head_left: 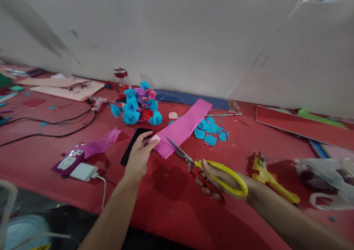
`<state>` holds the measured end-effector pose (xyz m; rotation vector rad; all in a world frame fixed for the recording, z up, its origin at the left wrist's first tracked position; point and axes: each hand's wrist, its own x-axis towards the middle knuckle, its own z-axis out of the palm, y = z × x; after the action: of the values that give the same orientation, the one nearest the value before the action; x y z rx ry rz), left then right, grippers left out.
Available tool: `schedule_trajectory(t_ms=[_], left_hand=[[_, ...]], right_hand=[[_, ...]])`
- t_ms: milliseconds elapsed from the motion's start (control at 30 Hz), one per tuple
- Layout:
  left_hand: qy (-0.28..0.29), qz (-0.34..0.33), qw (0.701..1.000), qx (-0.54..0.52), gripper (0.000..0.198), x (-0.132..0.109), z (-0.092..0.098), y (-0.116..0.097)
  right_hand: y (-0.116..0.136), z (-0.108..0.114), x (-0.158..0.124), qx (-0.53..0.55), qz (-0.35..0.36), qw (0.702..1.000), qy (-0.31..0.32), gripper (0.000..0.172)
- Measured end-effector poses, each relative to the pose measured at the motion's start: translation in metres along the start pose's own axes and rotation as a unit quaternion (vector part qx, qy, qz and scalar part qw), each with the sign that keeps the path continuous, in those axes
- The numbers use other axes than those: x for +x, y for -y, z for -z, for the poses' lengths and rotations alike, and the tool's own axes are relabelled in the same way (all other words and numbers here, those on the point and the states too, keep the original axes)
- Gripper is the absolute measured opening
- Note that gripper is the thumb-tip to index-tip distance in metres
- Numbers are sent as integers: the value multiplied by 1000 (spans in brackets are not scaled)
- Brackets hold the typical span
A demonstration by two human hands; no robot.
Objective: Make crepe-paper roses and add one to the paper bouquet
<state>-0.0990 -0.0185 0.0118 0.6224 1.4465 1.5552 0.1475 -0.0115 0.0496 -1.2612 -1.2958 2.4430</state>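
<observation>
While scissors (197, 164) overlap paper (184, 128) — a bag (330, 167) holds something dark (312, 180).

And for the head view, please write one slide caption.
Left hand holding a pink strip, right hand with scissors at its edge.

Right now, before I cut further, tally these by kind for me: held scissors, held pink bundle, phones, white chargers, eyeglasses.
Held scissors: 1
Held pink bundle: 1
Dark phone: 1
White charger: 1
Eyeglasses: 1
Total: 5
</observation>
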Motion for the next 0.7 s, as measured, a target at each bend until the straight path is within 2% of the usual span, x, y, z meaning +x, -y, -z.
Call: schedule_trajectory(t_ms=[133,367,567,700], left_hand=[[-3,6,1000,11,51,0,1,-1],[12,12,1000,0,49,1,4,1],[8,38,999,-25,49,2,4,2],[9,40,999,-34,47,3,6,2]], right_hand=[[2,6,4,-4,-9,1000,25,56],[-2,8,8,-67,1,997,30,55],[-1,6,8,-111,25,993,6,53],[1,6,10,-155,9,987,-28,52]])
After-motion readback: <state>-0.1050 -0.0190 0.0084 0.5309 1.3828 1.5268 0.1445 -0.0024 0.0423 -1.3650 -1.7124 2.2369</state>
